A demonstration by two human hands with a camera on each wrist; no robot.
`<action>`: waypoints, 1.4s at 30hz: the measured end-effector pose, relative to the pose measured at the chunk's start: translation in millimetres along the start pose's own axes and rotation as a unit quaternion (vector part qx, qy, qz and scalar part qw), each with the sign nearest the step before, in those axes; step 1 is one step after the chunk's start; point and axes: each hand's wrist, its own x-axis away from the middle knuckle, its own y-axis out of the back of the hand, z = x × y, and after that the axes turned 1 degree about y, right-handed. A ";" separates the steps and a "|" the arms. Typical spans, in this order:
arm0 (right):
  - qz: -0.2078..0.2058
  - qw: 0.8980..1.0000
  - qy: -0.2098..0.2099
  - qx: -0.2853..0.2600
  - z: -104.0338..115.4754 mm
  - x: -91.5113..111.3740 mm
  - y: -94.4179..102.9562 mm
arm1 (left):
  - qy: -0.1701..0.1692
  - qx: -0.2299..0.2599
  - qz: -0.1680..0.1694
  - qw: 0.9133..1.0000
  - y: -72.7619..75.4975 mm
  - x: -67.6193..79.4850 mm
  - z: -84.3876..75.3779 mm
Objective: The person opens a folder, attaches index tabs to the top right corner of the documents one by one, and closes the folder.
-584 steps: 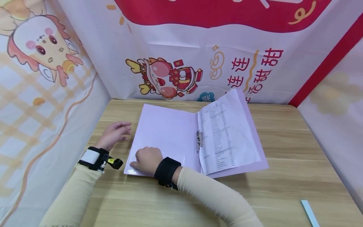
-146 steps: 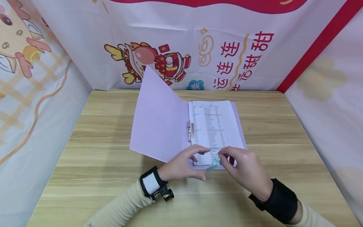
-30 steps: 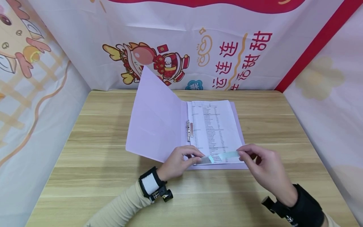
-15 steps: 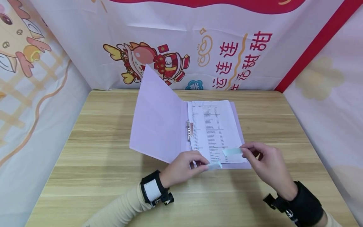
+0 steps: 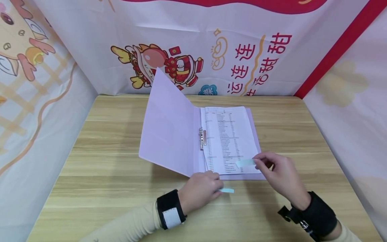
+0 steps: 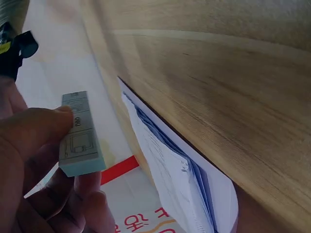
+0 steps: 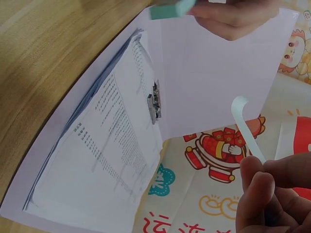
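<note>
My left hand (image 5: 201,190) holds a thin light-teal pad of sticky notes (image 6: 81,141) between thumb and fingers, just off the near edge of the folder. Printed lettering and a small drawing show on the pad's face in the left wrist view. A single sticky note strip (image 7: 248,128), its free end curled, is pinched between thumb and forefinger of my right hand (image 5: 279,173). That strip hangs over the lower right part of the printed sheets (image 5: 229,141). They lie in an open lilac folder (image 5: 169,131), beside its metal clip (image 5: 201,138).
The folder's left cover stands tilted up from the wooden table (image 5: 105,151). Printed cloth (image 5: 169,20) hangs behind the table and along both sides. Black straps with small cameras sit on both wrists.
Earlier, the folder's left cover was pressed flat and the pad lay on the table. The strip and pad have since come apart; the left hand has just moved nearer and rolled knuckles up.
</note>
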 end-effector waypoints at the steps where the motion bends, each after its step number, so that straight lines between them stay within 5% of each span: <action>1: 0.000 1.000 0.000 0.000 -0.3 -0.1 -0.3 | -0.005 -0.017 0.004 1.000 -2.2 -0.5 -1.1; 8: 0.003 1.000 -0.003 -0.002 -0.6 -0.1 -2.2 | -0.042 -0.125 0.027 0.991 -13.2 -1.0 -8.5; 17: 0.013 1.000 -0.011 -0.009 -0.4 0.5 -3.0 | -0.037 -0.149 0.046 0.987 -19.1 0.0 -10.3; 28: 0.021 0.999 -0.020 -0.013 -0.7 1.0 -3.9 | -0.001 -0.083 0.120 0.989 -23.2 2.8 -10.0; 42: 0.024 0.999 -0.025 -0.011 -1.0 1.2 -4.8 | 0.030 -0.030 0.164 0.986 -27.3 1.1 -9.1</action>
